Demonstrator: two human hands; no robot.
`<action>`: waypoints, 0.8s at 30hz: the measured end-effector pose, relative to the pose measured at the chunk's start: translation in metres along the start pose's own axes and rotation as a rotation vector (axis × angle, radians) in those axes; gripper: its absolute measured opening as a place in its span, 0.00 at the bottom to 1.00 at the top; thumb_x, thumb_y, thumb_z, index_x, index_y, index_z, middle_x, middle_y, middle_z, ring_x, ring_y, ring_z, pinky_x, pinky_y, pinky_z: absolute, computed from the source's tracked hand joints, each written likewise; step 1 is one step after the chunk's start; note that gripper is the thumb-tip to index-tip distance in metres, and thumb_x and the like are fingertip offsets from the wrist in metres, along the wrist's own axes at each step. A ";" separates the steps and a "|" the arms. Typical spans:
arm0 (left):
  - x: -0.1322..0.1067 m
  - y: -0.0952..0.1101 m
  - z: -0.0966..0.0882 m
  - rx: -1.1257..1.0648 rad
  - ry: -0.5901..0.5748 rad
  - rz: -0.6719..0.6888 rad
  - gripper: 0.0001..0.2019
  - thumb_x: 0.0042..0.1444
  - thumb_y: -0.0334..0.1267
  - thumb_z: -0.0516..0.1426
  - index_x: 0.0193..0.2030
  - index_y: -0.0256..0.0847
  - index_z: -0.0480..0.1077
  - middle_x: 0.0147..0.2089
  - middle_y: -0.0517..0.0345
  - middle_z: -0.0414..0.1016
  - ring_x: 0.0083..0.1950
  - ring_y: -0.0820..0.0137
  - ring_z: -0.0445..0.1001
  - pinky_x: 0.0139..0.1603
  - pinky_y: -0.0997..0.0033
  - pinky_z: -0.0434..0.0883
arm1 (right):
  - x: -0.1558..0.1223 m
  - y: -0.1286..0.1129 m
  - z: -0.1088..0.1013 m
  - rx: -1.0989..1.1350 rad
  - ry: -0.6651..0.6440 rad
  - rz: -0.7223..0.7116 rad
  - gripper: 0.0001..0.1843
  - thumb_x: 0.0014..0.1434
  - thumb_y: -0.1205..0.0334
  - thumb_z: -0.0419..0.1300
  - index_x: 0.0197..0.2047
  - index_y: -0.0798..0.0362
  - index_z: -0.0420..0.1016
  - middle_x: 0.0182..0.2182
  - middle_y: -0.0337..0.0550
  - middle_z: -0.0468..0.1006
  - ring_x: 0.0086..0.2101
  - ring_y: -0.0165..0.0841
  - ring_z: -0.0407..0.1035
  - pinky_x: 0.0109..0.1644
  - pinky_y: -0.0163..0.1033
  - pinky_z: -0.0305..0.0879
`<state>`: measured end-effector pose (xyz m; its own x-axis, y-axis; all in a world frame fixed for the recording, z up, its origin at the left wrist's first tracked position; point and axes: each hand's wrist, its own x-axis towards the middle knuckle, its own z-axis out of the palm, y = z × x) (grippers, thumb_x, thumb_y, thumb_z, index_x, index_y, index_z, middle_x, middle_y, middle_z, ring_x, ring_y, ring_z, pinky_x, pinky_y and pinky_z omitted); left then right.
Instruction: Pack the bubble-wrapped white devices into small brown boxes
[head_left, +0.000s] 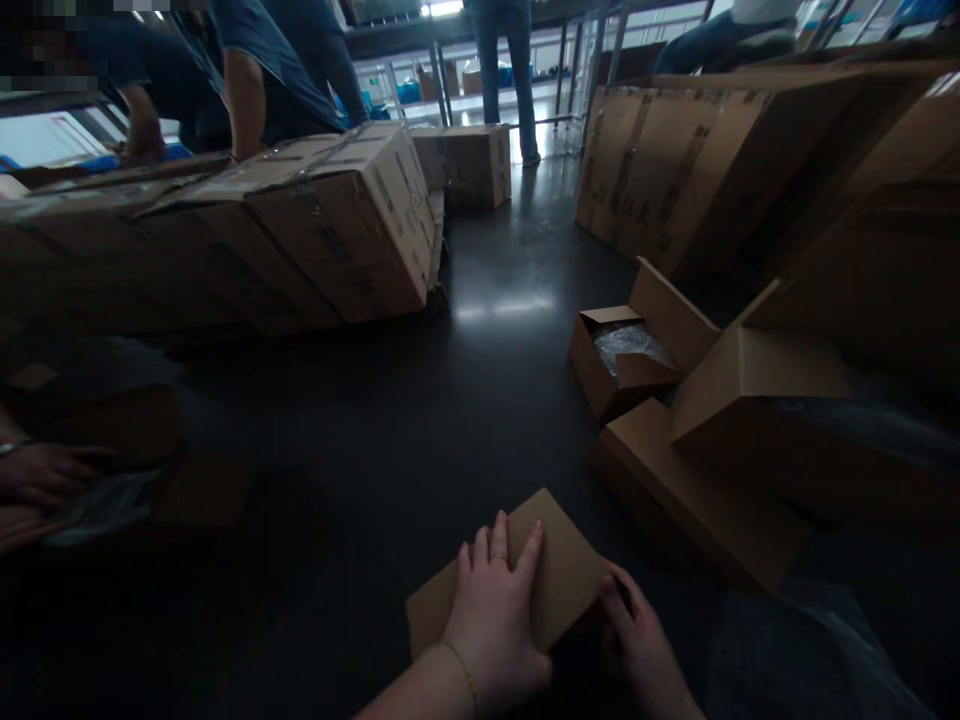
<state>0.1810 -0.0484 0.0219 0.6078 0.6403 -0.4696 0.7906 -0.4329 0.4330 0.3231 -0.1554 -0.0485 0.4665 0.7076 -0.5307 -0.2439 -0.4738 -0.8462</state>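
Note:
A small brown cardboard box (568,565) sits low in front of me, its flat top surface facing up. My left hand (495,620) lies on that top with its fingers spread, a ring and a thin bracelet showing. At the box's right corner is my right hand (630,620), its thumb and fingers closed on the cardboard edge. The lower sides of the box are hidden by my hands and by shadow.
To the right stand an open carton (622,365) with clear plastic inside and another open carton (720,480). Large taped boxes (337,240) line the left, others (660,160) the right. A co-worker's hands (52,480) touch plastic in a box at left. People stand beyond.

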 end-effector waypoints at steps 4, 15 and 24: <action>0.011 -0.031 -0.081 -0.518 -0.462 0.165 0.42 0.37 0.42 0.59 0.61 0.44 0.46 0.60 0.51 0.56 0.57 0.59 0.58 0.54 0.61 0.60 | -0.003 -0.002 -0.010 -0.068 0.032 -0.006 0.46 0.39 0.30 0.50 0.51 0.59 0.60 0.16 0.37 0.67 0.17 0.30 0.60 0.17 0.32 0.55; 0.035 -0.075 -0.063 0.100 0.500 -0.023 0.26 0.55 0.28 0.43 0.61 0.37 0.45 0.65 0.51 0.40 0.65 0.60 0.32 0.62 0.49 0.34 | -0.011 -0.042 0.008 -1.221 -0.180 -0.785 0.29 0.48 0.66 0.54 0.55 0.47 0.58 0.41 0.44 0.71 0.30 0.35 0.69 0.31 0.36 0.64; -0.062 -0.065 0.007 0.349 0.149 0.487 0.11 0.54 0.41 0.48 0.33 0.40 0.70 0.32 0.55 0.73 0.40 0.66 0.70 0.57 0.59 0.57 | 0.027 -0.060 -0.057 -0.724 0.197 -0.179 0.21 0.49 0.44 0.49 0.31 0.53 0.71 0.29 0.46 0.75 0.32 0.40 0.69 0.31 0.38 0.63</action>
<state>0.0921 -0.0649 0.0174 0.9083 0.3874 -0.1580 0.4175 -0.8638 0.2821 0.3989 -0.1380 -0.0092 0.6059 0.7317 -0.3124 0.4354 -0.6336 -0.6395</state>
